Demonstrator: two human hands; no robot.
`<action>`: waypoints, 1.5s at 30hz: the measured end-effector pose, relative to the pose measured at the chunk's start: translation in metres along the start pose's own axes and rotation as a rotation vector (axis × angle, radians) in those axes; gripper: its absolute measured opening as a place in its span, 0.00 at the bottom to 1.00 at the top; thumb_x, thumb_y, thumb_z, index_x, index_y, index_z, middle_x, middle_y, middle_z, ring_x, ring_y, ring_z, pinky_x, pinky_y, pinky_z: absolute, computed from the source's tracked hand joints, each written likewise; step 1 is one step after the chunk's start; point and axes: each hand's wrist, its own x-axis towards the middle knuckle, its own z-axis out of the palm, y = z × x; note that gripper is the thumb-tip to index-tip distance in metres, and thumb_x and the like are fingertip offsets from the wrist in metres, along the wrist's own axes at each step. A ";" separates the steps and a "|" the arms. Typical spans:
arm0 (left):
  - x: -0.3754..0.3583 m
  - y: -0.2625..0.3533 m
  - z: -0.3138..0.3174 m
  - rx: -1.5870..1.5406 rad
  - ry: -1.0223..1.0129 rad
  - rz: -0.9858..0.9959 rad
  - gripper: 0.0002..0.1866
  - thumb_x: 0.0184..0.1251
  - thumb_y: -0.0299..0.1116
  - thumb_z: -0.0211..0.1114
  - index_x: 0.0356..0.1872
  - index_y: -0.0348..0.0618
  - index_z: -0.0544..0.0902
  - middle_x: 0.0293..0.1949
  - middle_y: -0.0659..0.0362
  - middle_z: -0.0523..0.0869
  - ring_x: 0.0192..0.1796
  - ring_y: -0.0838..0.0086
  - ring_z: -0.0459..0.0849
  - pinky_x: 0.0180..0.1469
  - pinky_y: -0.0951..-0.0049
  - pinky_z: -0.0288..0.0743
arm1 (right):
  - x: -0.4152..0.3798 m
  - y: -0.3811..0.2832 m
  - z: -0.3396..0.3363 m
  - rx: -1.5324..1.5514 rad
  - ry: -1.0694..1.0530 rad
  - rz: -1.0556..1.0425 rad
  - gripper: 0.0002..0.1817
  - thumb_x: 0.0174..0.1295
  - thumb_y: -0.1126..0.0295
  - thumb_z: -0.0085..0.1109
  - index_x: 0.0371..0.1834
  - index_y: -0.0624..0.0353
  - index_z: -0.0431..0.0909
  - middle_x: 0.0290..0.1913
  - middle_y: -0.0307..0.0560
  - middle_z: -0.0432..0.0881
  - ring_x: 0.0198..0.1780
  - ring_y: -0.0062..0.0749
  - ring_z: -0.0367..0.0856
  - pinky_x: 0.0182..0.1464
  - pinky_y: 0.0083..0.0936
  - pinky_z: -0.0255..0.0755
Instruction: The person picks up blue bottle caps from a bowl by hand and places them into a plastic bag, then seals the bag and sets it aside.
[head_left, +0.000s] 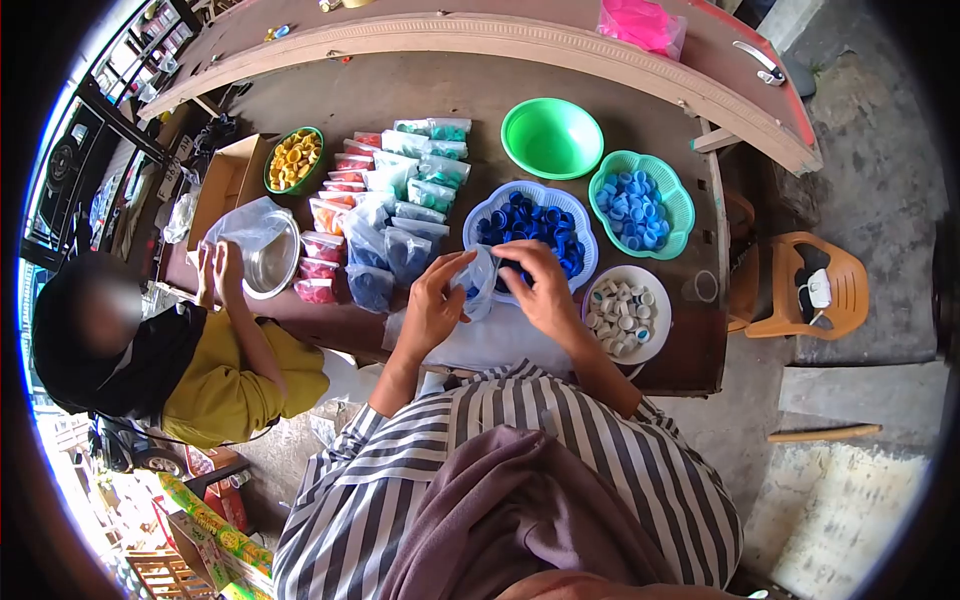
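Observation:
A clear plastic bag [481, 284] hangs between my two hands, just in front of the lavender basket [478, 207] of dark blue bottle caps [535, 225]. My left hand [432, 308] is closed on the bag's left side, fingers curled. On the other side, my right hand [545, 290] pinches the bag's upper edge between thumb and fingers. Something bluish shows through the plastic, but how much is inside is hard to make out. Left of my hands lie several filled bags of blue caps [370, 287].
Rows of filled bags [400, 175] stand beside a green bowl of yellow caps [295, 160]. Nearby are a green basin [552, 138], a teal basket of light blue caps [640, 207] and a white bowl [660, 310]. A co-worker [215, 370] handles plastic at left; a chair [815, 285] stands right.

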 end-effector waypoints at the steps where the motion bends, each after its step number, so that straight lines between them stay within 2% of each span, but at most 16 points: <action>1: 0.000 0.002 -0.002 -0.001 -0.003 0.000 0.26 0.55 0.15 0.50 0.57 0.38 0.79 0.54 0.51 0.80 0.23 0.78 0.81 0.24 0.79 0.79 | -0.003 0.000 -0.003 0.048 0.028 0.137 0.20 0.55 0.83 0.59 0.52 0.57 0.77 0.48 0.49 0.80 0.49 0.44 0.78 0.53 0.35 0.70; 4: 0.004 0.009 -0.005 -0.016 -0.038 -0.017 0.26 0.55 0.15 0.49 0.56 0.37 0.80 0.54 0.51 0.80 0.22 0.78 0.80 0.23 0.79 0.78 | -0.020 0.028 -0.003 0.111 -0.107 0.285 0.31 0.52 0.83 0.62 0.62 0.56 0.69 0.53 0.49 0.76 0.53 0.42 0.77 0.56 0.34 0.70; 8: 0.010 0.025 -0.007 -0.070 -0.137 -0.026 0.27 0.53 0.14 0.49 0.56 0.39 0.79 0.54 0.52 0.80 0.22 0.79 0.80 0.24 0.80 0.78 | -0.049 0.037 0.012 0.269 -0.274 0.399 0.43 0.49 0.72 0.73 0.70 0.55 0.60 0.60 0.52 0.74 0.60 0.38 0.74 0.61 0.33 0.67; 10: 0.013 0.034 -0.009 -0.090 -0.219 0.003 0.26 0.57 0.16 0.51 0.60 0.39 0.77 0.54 0.52 0.80 0.22 0.80 0.79 0.25 0.80 0.77 | -0.054 0.033 0.022 0.288 -0.419 0.499 0.42 0.51 0.66 0.74 0.69 0.55 0.60 0.61 0.52 0.74 0.60 0.39 0.75 0.62 0.33 0.67; 14: 0.021 0.027 -0.009 -0.181 -0.170 0.009 0.27 0.65 0.23 0.57 0.67 0.39 0.69 0.58 0.51 0.78 0.25 0.81 0.78 0.26 0.81 0.76 | -0.043 0.024 0.015 0.220 -0.466 0.703 0.22 0.60 0.66 0.67 0.54 0.65 0.75 0.43 0.47 0.84 0.43 0.33 0.82 0.49 0.27 0.74; 16: 0.026 0.019 -0.016 -0.244 -0.112 0.103 0.33 0.68 0.31 0.62 0.72 0.40 0.61 0.62 0.50 0.75 0.27 0.82 0.77 0.27 0.80 0.77 | -0.045 0.031 0.013 0.324 -0.312 0.633 0.17 0.62 0.67 0.65 0.50 0.66 0.77 0.40 0.45 0.84 0.39 0.29 0.81 0.46 0.26 0.74; 17: 0.027 0.009 -0.024 -0.203 -0.157 0.052 0.42 0.62 0.35 0.70 0.74 0.42 0.56 0.66 0.49 0.71 0.43 0.74 0.82 0.41 0.75 0.80 | -0.047 0.035 0.010 0.424 -0.162 0.562 0.13 0.64 0.68 0.63 0.46 0.67 0.79 0.37 0.43 0.84 0.36 0.26 0.80 0.43 0.25 0.74; 18: 0.028 -0.003 -0.022 -0.203 -0.158 0.054 0.42 0.62 0.35 0.70 0.74 0.42 0.56 0.66 0.49 0.71 0.43 0.74 0.82 0.41 0.75 0.80 | -0.045 0.034 0.005 0.423 -0.162 0.560 0.13 0.64 0.68 0.63 0.46 0.67 0.79 0.37 0.43 0.84 0.36 0.26 0.80 0.43 0.25 0.74; 20: 0.024 -0.029 -0.015 -0.182 -0.247 0.142 0.49 0.53 0.36 0.77 0.74 0.42 0.56 0.68 0.49 0.69 0.62 0.66 0.74 0.57 0.67 0.75 | -0.039 0.027 -0.007 0.718 -0.046 0.697 0.10 0.66 0.69 0.61 0.44 0.65 0.79 0.35 0.41 0.83 0.36 0.22 0.79 0.42 0.24 0.73; 21: 0.021 -0.034 -0.010 -0.146 -0.314 0.069 0.57 0.44 0.40 0.82 0.74 0.41 0.54 0.69 0.48 0.66 0.73 0.66 0.60 0.65 0.66 0.66 | -0.035 0.021 -0.012 0.762 -0.045 0.720 0.09 0.66 0.70 0.61 0.44 0.63 0.80 0.34 0.40 0.83 0.36 0.20 0.79 0.42 0.22 0.72; 25: 0.018 -0.059 0.012 -0.097 -0.489 0.105 0.56 0.41 0.39 0.83 0.73 0.39 0.58 0.67 0.49 0.70 0.69 0.69 0.66 0.64 0.68 0.68 | -0.035 0.018 -0.021 0.887 -0.025 0.788 0.11 0.65 0.68 0.62 0.46 0.61 0.80 0.37 0.41 0.83 0.37 0.22 0.80 0.42 0.21 0.71; 27: 0.015 -0.060 0.016 -0.202 -0.604 -0.102 0.47 0.42 0.34 0.83 0.65 0.34 0.67 0.58 0.55 0.78 0.59 0.73 0.74 0.63 0.70 0.66 | -0.037 0.018 -0.023 0.903 -0.015 0.802 0.12 0.65 0.68 0.62 0.47 0.61 0.80 0.37 0.41 0.83 0.37 0.22 0.80 0.43 0.21 0.71; 30: 0.007 -0.052 0.019 -0.289 -0.595 -0.266 0.34 0.45 0.32 0.82 0.54 0.35 0.77 0.46 0.60 0.84 0.49 0.75 0.79 0.57 0.72 0.70 | -0.038 0.018 -0.028 0.924 0.025 0.834 0.13 0.65 0.68 0.63 0.49 0.61 0.79 0.40 0.41 0.83 0.40 0.22 0.80 0.45 0.22 0.72; 33: -0.001 -0.041 0.022 -0.258 -0.490 -0.274 0.26 0.46 0.32 0.81 0.47 0.34 0.82 0.39 0.61 0.86 0.44 0.76 0.81 0.51 0.73 0.72 | -0.038 0.015 -0.030 0.905 0.090 0.838 0.14 0.65 0.67 0.63 0.51 0.60 0.78 0.43 0.40 0.82 0.43 0.22 0.80 0.46 0.22 0.73; 39: -0.010 -0.057 0.016 -0.318 -0.474 -0.362 0.21 0.49 0.33 0.80 0.42 0.35 0.84 0.37 0.61 0.86 0.41 0.78 0.81 0.50 0.74 0.73 | -0.040 0.027 -0.033 0.820 0.147 0.808 0.16 0.64 0.64 0.64 0.52 0.58 0.78 0.47 0.38 0.81 0.47 0.21 0.78 0.53 0.21 0.69; 45: -0.011 -0.066 0.013 -0.320 -0.512 -0.341 0.22 0.48 0.30 0.80 0.44 0.35 0.83 0.39 0.61 0.86 0.43 0.78 0.81 0.51 0.74 0.73 | -0.018 0.024 -0.041 0.853 0.237 0.850 0.15 0.62 0.65 0.65 0.49 0.55 0.76 0.41 0.37 0.81 0.43 0.20 0.78 0.48 0.19 0.70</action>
